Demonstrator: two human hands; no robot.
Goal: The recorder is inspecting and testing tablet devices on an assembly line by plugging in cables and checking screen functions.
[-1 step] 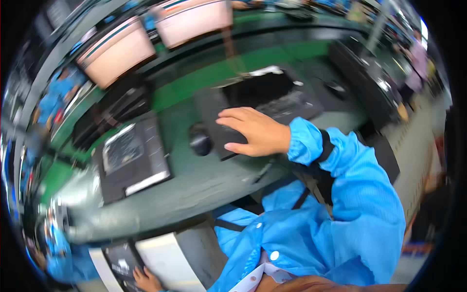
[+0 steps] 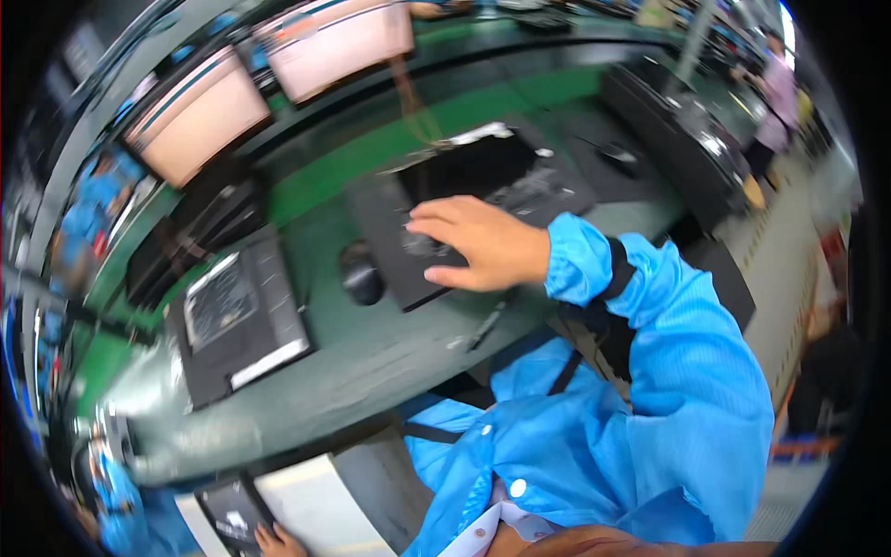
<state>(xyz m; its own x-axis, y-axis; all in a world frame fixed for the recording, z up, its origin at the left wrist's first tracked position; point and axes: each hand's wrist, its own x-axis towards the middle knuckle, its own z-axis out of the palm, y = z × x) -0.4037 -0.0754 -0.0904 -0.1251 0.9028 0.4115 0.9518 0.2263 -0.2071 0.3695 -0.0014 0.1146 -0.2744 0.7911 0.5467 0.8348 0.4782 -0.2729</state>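
Observation:
My right hand point(image 2: 478, 243) hovers over or rests on the near part of a black pad point(image 2: 371, 209), fingers spread and nothing held; whether it touches cannot be told. A glossy black panel point(image 2: 464, 167) with pale edge pieces lies at the pad's far side. Left of that pad sits a black computer mouse point(image 2: 361, 272). Low at the left, my left hand point(image 2: 278, 541) shows only partly, its fingers stretched out on a dark flat panel point(image 2: 237, 506) beside a white board point(image 2: 311, 501). Its thumb is hidden.
Another black pad point(image 2: 269, 330) carries a clear-wrapped sheet point(image 2: 220, 302) on the green bench point(image 2: 343, 362). A pen-like tool point(image 2: 487, 327) lies near the bench edge. Two pale monitors point(image 2: 200, 121) stand behind. A long black case point(image 2: 668, 139) and a second mouse point(image 2: 620, 158) are at right.
The view has shifted, so the bench and its things sit a little further left. My right hand keeps its spread pose; my left hand remains on the dark panel.

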